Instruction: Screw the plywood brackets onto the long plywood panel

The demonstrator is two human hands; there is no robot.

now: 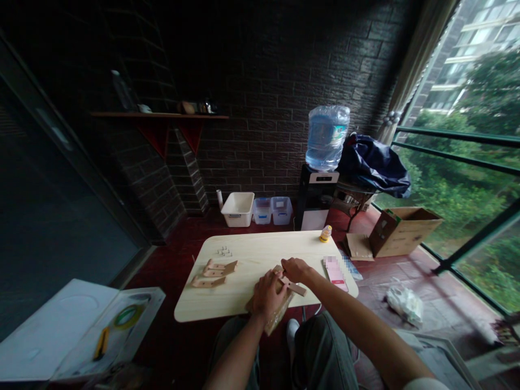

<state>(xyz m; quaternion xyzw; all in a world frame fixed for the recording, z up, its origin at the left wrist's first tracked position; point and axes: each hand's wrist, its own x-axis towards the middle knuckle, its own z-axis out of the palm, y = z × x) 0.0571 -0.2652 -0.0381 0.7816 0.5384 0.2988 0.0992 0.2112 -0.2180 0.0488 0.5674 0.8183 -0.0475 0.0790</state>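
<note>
My left hand (268, 295) presses on a brown, shiny-wrapped block (279, 317) at the front edge of the pale table (227, 303). On top of that block lies a light wooden piece (297, 289), partly under my left fingers. My right hand (294, 268) is closed above the wooden piece's far end; what its fingers hold is too small to make out. To the left on the table are curved wooden pieces (209, 282) with small holes. Several small screws (224, 252) stand behind them.
A yellow-capped container (325, 234) and a pink-and-white packet (335, 272) are on the table's right side. An open white case (138, 309) lies at the left. Bins (238, 209), a water dispenser (318, 200) and a cardboard box (400, 233) stand beyond.
</note>
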